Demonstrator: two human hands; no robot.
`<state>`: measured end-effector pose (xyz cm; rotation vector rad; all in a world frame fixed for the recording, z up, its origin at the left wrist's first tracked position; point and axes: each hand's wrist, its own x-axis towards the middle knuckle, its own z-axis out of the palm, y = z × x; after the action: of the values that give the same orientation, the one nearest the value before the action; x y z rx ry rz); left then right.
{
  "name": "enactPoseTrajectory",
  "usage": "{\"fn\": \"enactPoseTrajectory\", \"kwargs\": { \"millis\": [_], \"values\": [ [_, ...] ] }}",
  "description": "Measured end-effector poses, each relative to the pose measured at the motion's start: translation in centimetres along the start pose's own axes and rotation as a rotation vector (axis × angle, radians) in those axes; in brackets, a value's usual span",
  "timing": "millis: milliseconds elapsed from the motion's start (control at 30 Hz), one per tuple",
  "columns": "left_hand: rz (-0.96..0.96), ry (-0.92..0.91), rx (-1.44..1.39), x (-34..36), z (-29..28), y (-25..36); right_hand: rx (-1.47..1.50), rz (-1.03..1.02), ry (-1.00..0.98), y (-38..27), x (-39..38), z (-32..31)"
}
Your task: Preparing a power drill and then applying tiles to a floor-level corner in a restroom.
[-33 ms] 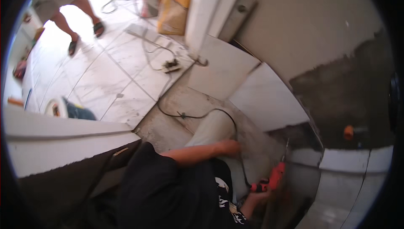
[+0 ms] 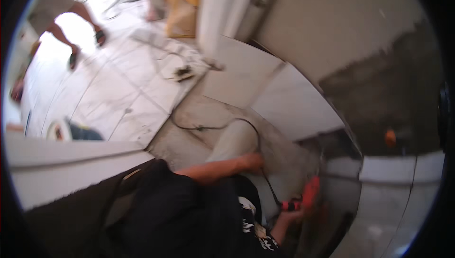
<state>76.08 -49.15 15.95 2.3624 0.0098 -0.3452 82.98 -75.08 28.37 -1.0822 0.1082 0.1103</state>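
My right hand (image 2: pixel 293 216) is closed around the grip of a red corded power drill (image 2: pixel 310 191). A long thin bit (image 2: pixel 323 156) points from the drill toward the wall with the tiles. The drill's black cable (image 2: pixel 260 144) runs past my knee and back to the tiled floor. My left arm reaches across my front, and my left hand (image 2: pixel 254 162) is beside that cable, over my raised light trouser leg (image 2: pixel 234 139). Motion blur smears its fingers. White wall tiles (image 2: pixel 301 106) stand ahead of the drill, with a dark gap next to them.
An orange knob-like fitting (image 2: pixel 390 137) sticks out of the dark patch of wall. At the far left another person's legs (image 2: pixel 61 35) stand on pale floor tiles (image 2: pixel 111 87). A yellow bag (image 2: pixel 181 11) is beside the white door frame (image 2: pixel 218 16); a bucket (image 2: pixel 71 130) lies left.
The whole view has shifted slightly, so most things sit a little farther left. Both hands and the drill keep about the same places relative to the wall.
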Motion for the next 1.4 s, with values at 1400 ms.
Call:
{"fn": "enactPoseTrajectory", "kwargs": {
  "millis": [1400],
  "values": [
    [0.074, 0.395, -2.488, -3.7, -11.9, 10.7, -1.206, -0.408, -0.822, -4.3, -6.6, 10.4]
  ]
}}
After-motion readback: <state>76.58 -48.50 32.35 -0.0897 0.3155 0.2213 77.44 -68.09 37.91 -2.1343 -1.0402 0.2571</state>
